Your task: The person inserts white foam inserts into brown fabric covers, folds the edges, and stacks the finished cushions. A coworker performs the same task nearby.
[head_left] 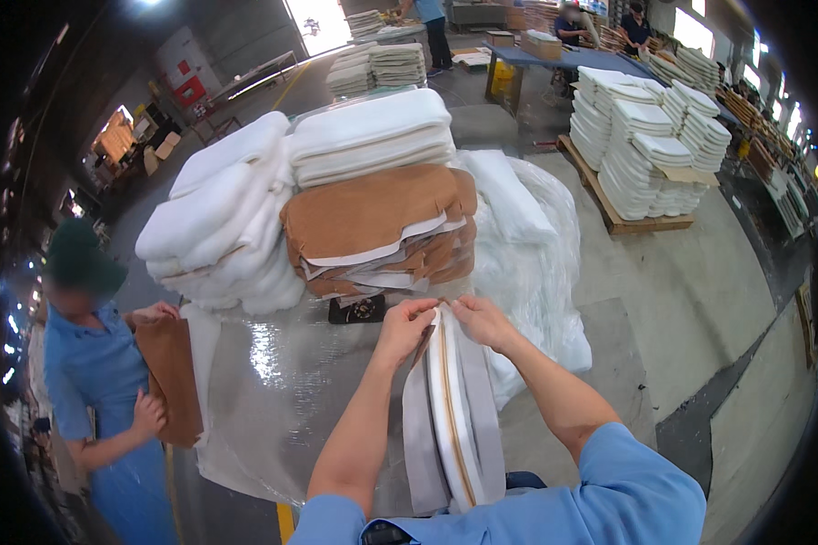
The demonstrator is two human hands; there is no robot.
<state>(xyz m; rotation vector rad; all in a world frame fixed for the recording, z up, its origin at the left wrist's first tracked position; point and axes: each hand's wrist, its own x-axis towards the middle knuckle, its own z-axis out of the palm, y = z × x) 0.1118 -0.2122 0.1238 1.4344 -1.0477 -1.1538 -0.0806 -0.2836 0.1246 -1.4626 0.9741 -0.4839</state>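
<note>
A long white padded piece [436,409] stretches from my body toward the far side of the work table [327,400]. A thin tan line runs down its middle, and grey fabric flaps [482,391] lie open along both sides. At its far end, a bit of brown cloth shows by the fingers. My left hand [407,329] pinches the left edge of that end. My right hand [480,322] grips the right edge, close beside the left. Just beyond is a stack of brown fabric pieces [373,218] with pale undersides. A small black patterned item [356,310] lies near my left hand.
White pads are piled behind the brown stack [373,127] and left of it [214,227]. Clear plastic [554,263] drapes white material on the right. A co-worker [95,354] at left holds brown fabric [171,377]. A wooden pallet [623,222] bears more white pads.
</note>
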